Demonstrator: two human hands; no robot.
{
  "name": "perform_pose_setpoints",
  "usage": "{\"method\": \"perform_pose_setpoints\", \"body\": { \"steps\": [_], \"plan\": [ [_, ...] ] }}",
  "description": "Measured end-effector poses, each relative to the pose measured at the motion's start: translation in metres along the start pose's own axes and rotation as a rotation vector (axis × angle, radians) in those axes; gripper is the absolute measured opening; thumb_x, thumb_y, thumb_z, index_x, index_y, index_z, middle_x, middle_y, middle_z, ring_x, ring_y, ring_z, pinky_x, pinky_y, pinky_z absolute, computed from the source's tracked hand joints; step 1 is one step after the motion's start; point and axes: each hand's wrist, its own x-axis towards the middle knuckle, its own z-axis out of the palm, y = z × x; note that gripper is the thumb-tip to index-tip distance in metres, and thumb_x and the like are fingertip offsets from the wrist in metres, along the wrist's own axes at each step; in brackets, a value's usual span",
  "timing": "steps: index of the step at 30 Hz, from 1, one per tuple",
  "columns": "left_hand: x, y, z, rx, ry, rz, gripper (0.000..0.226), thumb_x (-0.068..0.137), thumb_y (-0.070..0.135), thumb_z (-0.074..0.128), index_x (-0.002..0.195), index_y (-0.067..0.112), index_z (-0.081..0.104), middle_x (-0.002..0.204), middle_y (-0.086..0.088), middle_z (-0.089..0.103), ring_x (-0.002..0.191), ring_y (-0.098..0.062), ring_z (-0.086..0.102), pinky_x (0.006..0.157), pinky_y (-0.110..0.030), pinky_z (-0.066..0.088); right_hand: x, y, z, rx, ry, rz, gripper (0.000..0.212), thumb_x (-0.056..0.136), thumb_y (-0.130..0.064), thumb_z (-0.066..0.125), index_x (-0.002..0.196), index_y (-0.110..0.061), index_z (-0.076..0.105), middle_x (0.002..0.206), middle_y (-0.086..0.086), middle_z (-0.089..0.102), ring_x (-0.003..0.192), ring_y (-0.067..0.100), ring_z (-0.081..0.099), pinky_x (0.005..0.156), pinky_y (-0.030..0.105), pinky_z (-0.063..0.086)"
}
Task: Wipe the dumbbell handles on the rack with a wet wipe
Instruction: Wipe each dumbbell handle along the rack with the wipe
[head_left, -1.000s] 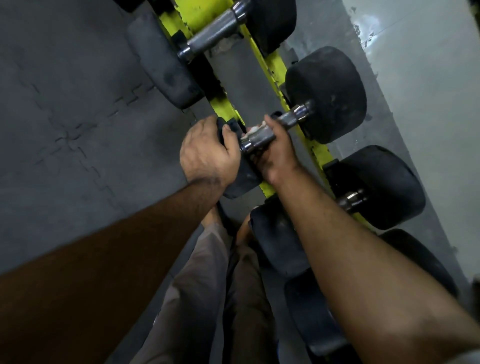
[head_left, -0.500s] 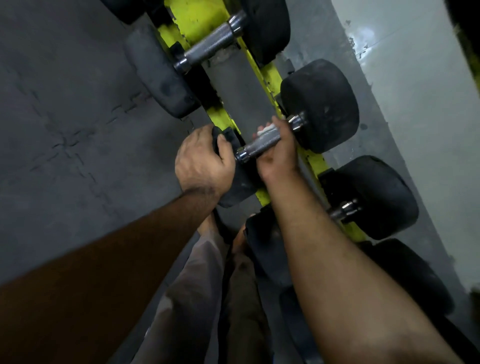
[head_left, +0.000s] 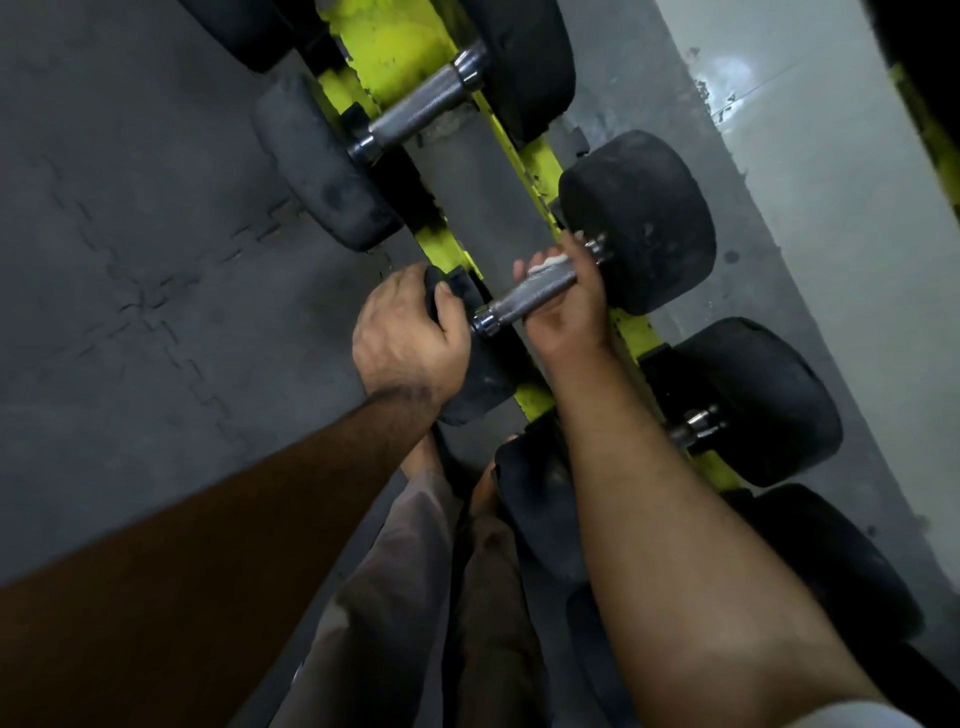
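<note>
Two hands are set on one dumbbell on the yellow rack (head_left: 537, 171). Its knurled handle (head_left: 530, 296) is gripped by the right hand (head_left: 563, 306), a white wet wipe (head_left: 544, 263) pinched beneath the fingers. The near weight head (head_left: 483, 364), just left of that grip, is clasped by the left hand (head_left: 402, 345).

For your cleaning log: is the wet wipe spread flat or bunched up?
Bunched: only a small white wad of wipe shows between the right hand's fingers, curled round the handle.
</note>
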Motion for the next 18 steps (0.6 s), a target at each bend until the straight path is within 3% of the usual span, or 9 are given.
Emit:
{"method": "perform_pose_setpoints", "body": {
  "steps": [4, 8, 12, 16, 18],
  "plan": [
    [-0.001, 0.001, -0.001, 0.000, -0.025, -0.002, 0.044, 0.092, 0.035, 0.042, 0.118, 0.009, 0.066, 0.110, -0.007, 0.069, 0.104, -0.027, 0.063, 0.085, -0.038, 0.049, -0.005, -0.001, -0.006, -0.166, -0.022, 0.072, 0.022, 0.100, -0.017, 0.054, 0.078, -0.016, 0.053, 0.062, -0.001, 0.059, 0.062, 0.015, 0.062, 0.073, 0.031, 0.049],
    [0.000, 0.001, -0.001, -0.003, -0.017, 0.002, 0.046, 0.092, 0.035, 0.042, 0.119, 0.007, 0.065, 0.111, -0.008, 0.069, 0.104, -0.028, 0.063, 0.085, -0.038, 0.050, -0.007, -0.004, -0.006, -0.166, 0.056, 0.039, 0.015, 0.098, -0.019, 0.057, 0.083, -0.015, 0.058, 0.071, 0.003, 0.063, 0.068, 0.016, 0.061, 0.067, 0.027, 0.051],
    [-0.001, 0.002, -0.003, -0.008, -0.023, -0.002, 0.046, 0.091, 0.035, 0.041, 0.118, 0.006, 0.066, 0.112, -0.009, 0.069, 0.105, -0.029, 0.063, 0.086, -0.039, 0.050, -0.029, 0.015, -0.011, -0.354, -0.018, 0.219, 0.007, 0.095, -0.018, 0.061, 0.091, -0.013, 0.064, 0.079, 0.004, 0.066, 0.070, 0.018, 0.065, 0.064, 0.025, 0.055],
    [0.000, 0.002, -0.002, 0.005, -0.017, 0.001, 0.048, 0.091, 0.036, 0.040, 0.118, 0.007, 0.066, 0.112, -0.008, 0.069, 0.106, -0.028, 0.063, 0.087, -0.040, 0.051, -0.009, -0.011, -0.013, -0.295, 0.064, 0.015, 0.008, 0.092, -0.008, 0.058, 0.095, -0.010, 0.065, 0.085, 0.006, 0.064, 0.079, 0.018, 0.063, 0.067, 0.027, 0.054],
    [0.000, 0.002, -0.002, -0.004, -0.020, -0.004, 0.049, 0.090, 0.037, 0.040, 0.119, 0.007, 0.065, 0.114, -0.007, 0.069, 0.108, -0.028, 0.063, 0.089, -0.040, 0.051, -0.023, 0.007, -0.015, -0.430, 0.095, 0.036, 0.011, 0.087, -0.007, 0.062, 0.096, -0.011, 0.068, 0.086, 0.008, 0.064, 0.076, 0.020, 0.063, 0.064, 0.027, 0.053]
  ]
}}
